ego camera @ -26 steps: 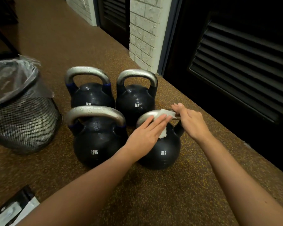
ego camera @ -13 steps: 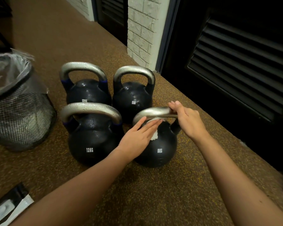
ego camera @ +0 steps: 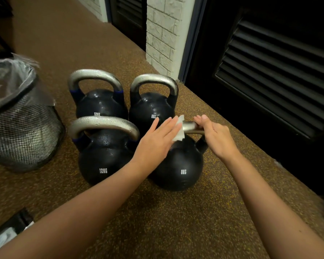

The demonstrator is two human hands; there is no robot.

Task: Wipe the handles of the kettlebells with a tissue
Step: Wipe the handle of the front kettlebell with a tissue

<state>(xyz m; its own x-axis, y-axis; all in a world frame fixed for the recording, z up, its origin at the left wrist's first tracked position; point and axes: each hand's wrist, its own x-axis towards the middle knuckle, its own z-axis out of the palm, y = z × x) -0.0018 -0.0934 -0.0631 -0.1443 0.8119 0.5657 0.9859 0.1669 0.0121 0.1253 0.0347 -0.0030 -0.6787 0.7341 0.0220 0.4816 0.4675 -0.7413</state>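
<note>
Several black kettlebells with silver handles stand on the brown floor. The near right 8 kg kettlebell (ego camera: 178, 165) has its handle (ego camera: 190, 126) between my hands. My left hand (ego camera: 157, 141) lies flat with straight fingers, pressing a white tissue (ego camera: 179, 130) against the left part of that handle. My right hand (ego camera: 215, 137) grips the handle's right end. The near left 12 kg kettlebell (ego camera: 103, 156) stands beside it. Behind are another 12 kg kettlebell (ego camera: 99, 103) and another 8 kg kettlebell (ego camera: 151, 107).
A black mesh waste bin (ego camera: 21, 131) with a clear liner stands at the left. A dark packet with a white label (ego camera: 6, 232) lies at the bottom left. A white brick pillar (ego camera: 163, 34) and dark louvred doors (ego camera: 279, 62) line the right side.
My left hand slid the tissue down under the handle and back up over its top. My right hand stayed gripping the handle's right end.
</note>
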